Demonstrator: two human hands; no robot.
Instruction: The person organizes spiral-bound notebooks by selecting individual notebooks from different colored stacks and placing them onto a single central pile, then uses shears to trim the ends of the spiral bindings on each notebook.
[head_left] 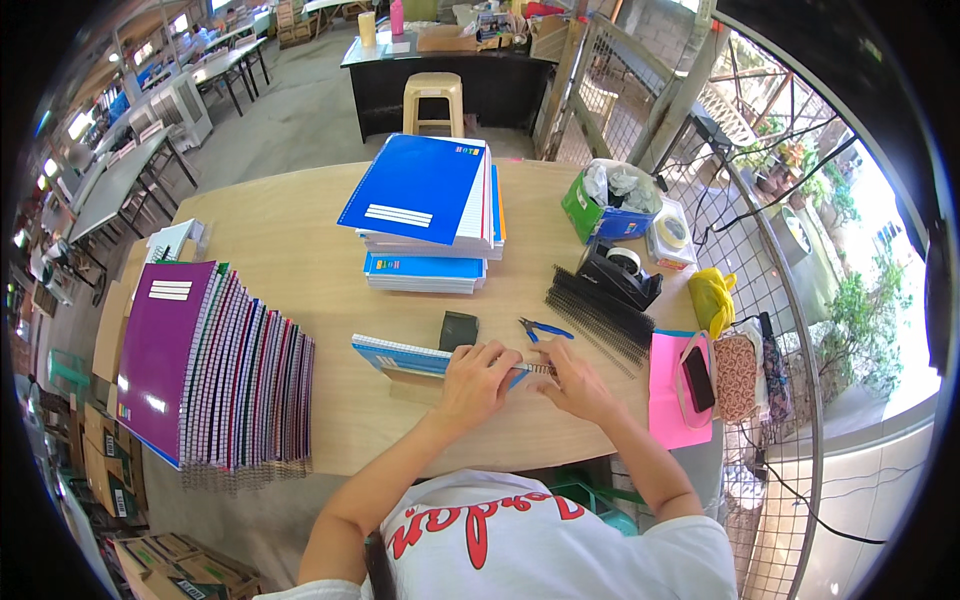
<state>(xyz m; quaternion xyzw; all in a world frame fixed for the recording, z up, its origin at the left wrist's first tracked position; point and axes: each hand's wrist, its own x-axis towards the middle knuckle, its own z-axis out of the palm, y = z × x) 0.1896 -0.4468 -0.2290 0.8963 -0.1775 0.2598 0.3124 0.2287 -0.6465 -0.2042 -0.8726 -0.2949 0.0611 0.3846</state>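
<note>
A blue-covered notebook (400,357) stands on its long edge at the near side of the table, its edge facing up. My left hand (478,383) is closed over its right part, pressing the pages together. At the notebook's right end a wire spiral coil (541,369) sticks out, pinched by the fingers of my right hand (575,382). How far the coil runs into the notebook is hidden by my hands. Just beyond lie a dark block (460,331) and blue-handled pliers (547,329). To their right is a pile of black wire coils (600,312).
A tall row of spiral notebooks (165,340) stands at the left, and a stack of blue notebooks (415,190) at the far middle. On the right are a tape dispenser (612,280), a green-blue box (625,222), a yellow bundle (712,300) and a phone (699,380) by pink paper.
</note>
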